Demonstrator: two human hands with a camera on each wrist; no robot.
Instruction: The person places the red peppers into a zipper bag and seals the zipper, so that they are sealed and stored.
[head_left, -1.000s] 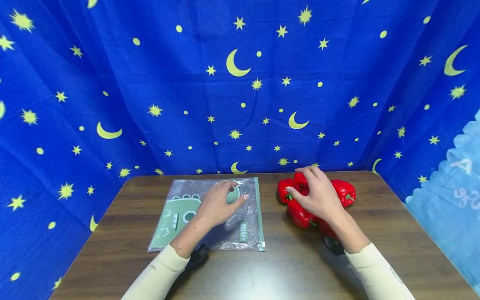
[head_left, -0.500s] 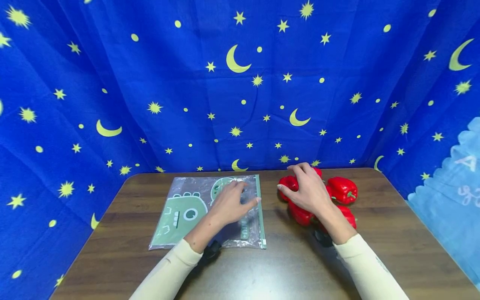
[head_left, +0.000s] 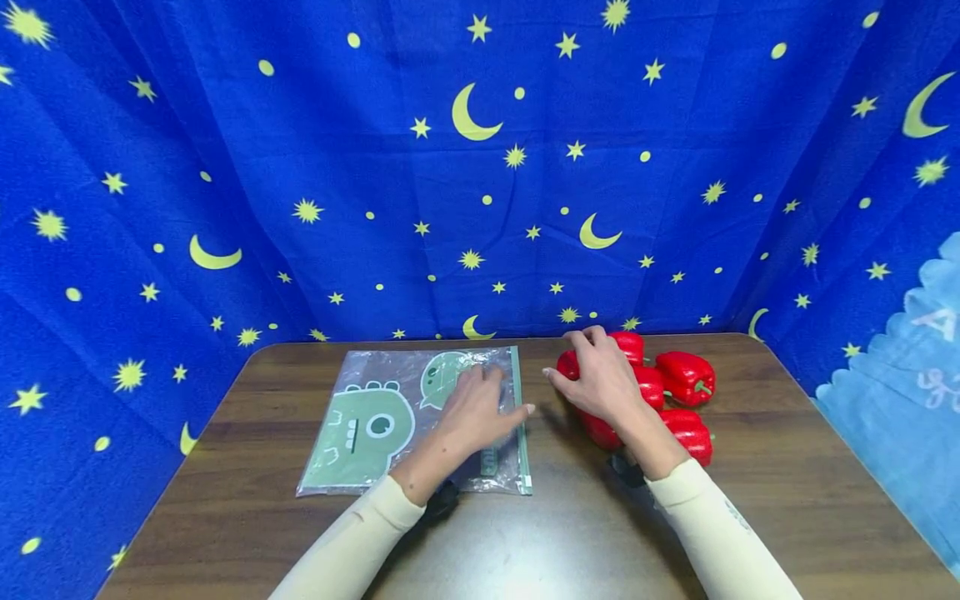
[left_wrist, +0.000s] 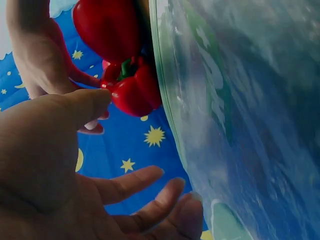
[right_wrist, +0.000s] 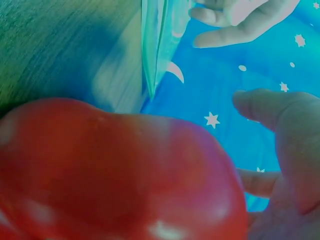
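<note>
A clear zip bag (head_left: pixel 352 446) with green monster prints lies flat on the table, its green zip edge on the right. My left hand (head_left: pixel 468 412) hovers over the bag's right half, fingers relaxed and thumb out by the zip edge. Several red bell peppers (head_left: pixel 685 379) with green stems sit to the right of the bag. Above the left ones is my right hand (head_left: pixel 603 379), fingers spread and loosely bent, hiding part of them. In the right wrist view, a red pepper (right_wrist: pixel 115 170) fills the lower left, with the right thumb apart from it.
The brown wooden table (head_left: pixel 787 467) ends at a blue curtain (head_left: pixel 360 167) with yellow moons and stars. At the right hangs a light-blue cloth (head_left: pixel 892 375). Dark wrist cameras sit under both wrists.
My left hand has slid right over the bag, toward its zip edge. My right hand has shifted left over the peppers, uncovering more of those on the right.
</note>
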